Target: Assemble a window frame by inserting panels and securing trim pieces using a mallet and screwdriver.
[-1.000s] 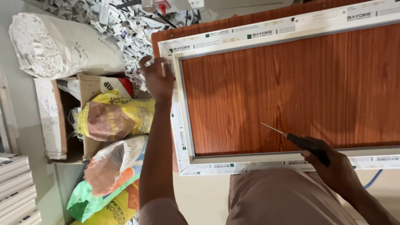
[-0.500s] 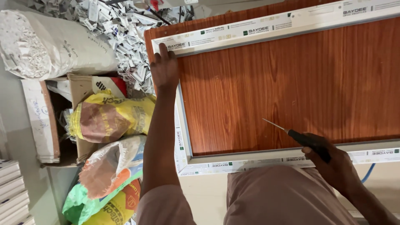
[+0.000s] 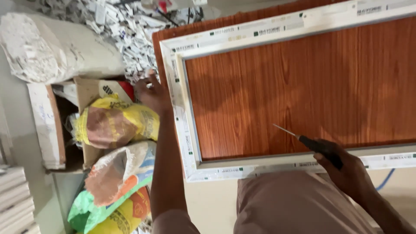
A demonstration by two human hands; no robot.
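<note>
1. Screwdriver [image 3: 310,142] sits in my right hand [image 3: 346,171], fingers wrapped tight round its dark handle, the thin metal shaft pointing out over the reddish wood-grain panel [image 3: 294,86].
2. That hand hovers above the near rail of the white frame [image 3: 190,138], which lies flat on the panel and borders it.
3. My left hand [image 3: 151,93] rests at the frame's left rail, near its far corner, fingers loosely spread, gripping nothing; I cannot tell if it presses down.
4. Just beside that hand lie a yellow sack [image 3: 115,123] and, nearer me, a white-and-green sack [image 3: 117,177].
5. Farther off sit a large white sack [image 3: 56,47] and scattered white offcuts [image 3: 125,26].
</note>
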